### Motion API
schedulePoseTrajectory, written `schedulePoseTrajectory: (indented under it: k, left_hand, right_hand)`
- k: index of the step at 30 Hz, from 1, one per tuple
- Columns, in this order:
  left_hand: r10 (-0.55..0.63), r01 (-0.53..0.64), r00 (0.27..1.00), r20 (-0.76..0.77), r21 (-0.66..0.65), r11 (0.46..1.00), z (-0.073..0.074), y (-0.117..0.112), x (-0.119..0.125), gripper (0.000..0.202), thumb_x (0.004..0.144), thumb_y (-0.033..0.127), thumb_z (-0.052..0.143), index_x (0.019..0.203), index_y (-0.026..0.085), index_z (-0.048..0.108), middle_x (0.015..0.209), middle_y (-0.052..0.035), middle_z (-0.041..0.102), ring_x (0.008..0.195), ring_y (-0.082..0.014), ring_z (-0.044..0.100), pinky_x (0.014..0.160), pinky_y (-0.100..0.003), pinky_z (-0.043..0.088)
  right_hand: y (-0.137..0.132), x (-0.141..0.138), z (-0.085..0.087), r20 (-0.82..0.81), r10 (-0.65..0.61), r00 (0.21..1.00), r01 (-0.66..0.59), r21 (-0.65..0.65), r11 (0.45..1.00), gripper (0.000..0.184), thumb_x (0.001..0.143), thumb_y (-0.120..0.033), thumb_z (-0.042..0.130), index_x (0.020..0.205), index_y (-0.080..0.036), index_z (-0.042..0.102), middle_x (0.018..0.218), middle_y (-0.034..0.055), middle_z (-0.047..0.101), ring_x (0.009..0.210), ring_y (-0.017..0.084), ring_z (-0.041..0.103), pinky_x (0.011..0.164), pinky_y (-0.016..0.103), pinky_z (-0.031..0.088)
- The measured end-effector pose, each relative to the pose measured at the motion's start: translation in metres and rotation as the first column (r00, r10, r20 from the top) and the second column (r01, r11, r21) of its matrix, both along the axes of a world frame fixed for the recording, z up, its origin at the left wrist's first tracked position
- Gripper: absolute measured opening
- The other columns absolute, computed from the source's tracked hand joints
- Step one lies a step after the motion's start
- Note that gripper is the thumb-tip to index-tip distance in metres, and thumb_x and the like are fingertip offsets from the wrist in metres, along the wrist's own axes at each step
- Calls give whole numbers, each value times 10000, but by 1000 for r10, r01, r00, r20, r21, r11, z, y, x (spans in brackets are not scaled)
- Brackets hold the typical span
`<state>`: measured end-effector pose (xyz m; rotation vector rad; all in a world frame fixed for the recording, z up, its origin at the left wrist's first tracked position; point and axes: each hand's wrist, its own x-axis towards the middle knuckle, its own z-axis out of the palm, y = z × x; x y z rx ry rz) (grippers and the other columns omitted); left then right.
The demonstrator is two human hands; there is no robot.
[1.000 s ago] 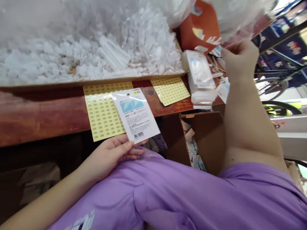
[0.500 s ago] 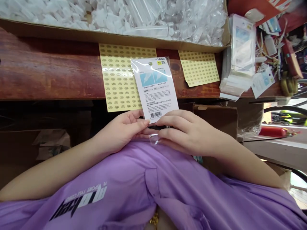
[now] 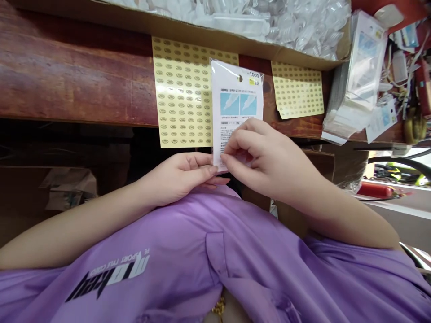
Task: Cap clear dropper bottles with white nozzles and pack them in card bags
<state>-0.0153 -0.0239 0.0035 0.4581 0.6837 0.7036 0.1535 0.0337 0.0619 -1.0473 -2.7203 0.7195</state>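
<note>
A clear plastic packet with a white printed card (image 3: 237,87) stands tilted up in front of me, showing two blue pictures, text and a hang hole. My left hand (image 3: 193,172) grips its lower left corner, thumb in front and fingers behind. Across the lower part of the card curls my right hand (image 3: 261,154), thumb and fingertips pinched together against its face. Whatever is between those fingertips is hidden. The right hand covers the barcode area, and the packet's clear bottom flap does not show.
Behind the packet, yellow sheets of small oval stickers (image 3: 183,98) and a smaller yellow sheet (image 3: 298,89) lie on the wooden table (image 3: 84,76). A cardboard box (image 3: 175,27) of clear plastic bottles stands behind them. Stacked packets (image 3: 360,67) are at the right.
My right hand has risen from the packet's bottom edge onto its lower face, fingers now pinched. The clear flap below the card has gone from sight. The view has shifted slightly.
</note>
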Motion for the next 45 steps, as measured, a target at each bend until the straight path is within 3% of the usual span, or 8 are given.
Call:
schedulePoseTrajectory:
  k: [10,20,29,35,42,45]
  left_hand:
    - [13,-13,1000,6,33,999,4,3,-1,166,755,325,767,829,176,770,807,-29,750,930,-189,705,913,-315,549]
    - [21,-21,1000,0,18,1000,2,0,-3,166,766,290,752,865,156,762,890,-50,755,959,-190,699,950,-301,522]
    - [-5,37,979,-205,150,988,-1,2,1,161,812,281,704,893,142,719,989,-49,744,956,-172,693,934,-285,522]
    - [-7,45,967,-256,142,989,-1,-1,1,200,827,333,674,902,155,724,906,-53,740,1006,-212,676,942,-328,525]
    - [-1,30,958,-286,96,995,-2,1,4,236,778,355,720,873,139,696,859,-40,729,825,-157,674,840,-276,537]
    - [16,37,942,-335,151,988,-3,4,5,250,766,378,733,799,135,684,807,-28,713,768,-144,649,780,-253,528]
  right_hand:
    - [-5,-3,-4,39,-72,997,68,99,993,128,841,-180,525,719,-190,486,779,41,507,693,144,517,589,287,449]
    - [-6,-3,-7,75,-57,996,46,144,989,136,868,-186,507,733,-180,493,778,47,499,700,145,513,611,289,465]
    - [-7,-2,-7,51,-74,996,67,124,990,132,876,-188,527,745,-169,520,810,51,520,714,141,530,627,292,491]
    - [-3,2,-10,-21,-147,989,148,98,984,167,878,-309,596,774,-198,527,810,41,512,693,141,529,588,292,492]
    - [-6,-2,-11,43,-199,979,195,85,977,166,902,-298,561,782,-185,545,854,61,531,686,146,523,587,300,477]
    - [-9,-5,-9,52,-220,974,214,93,972,156,906,-282,542,793,-175,547,873,74,536,707,158,529,597,306,485]
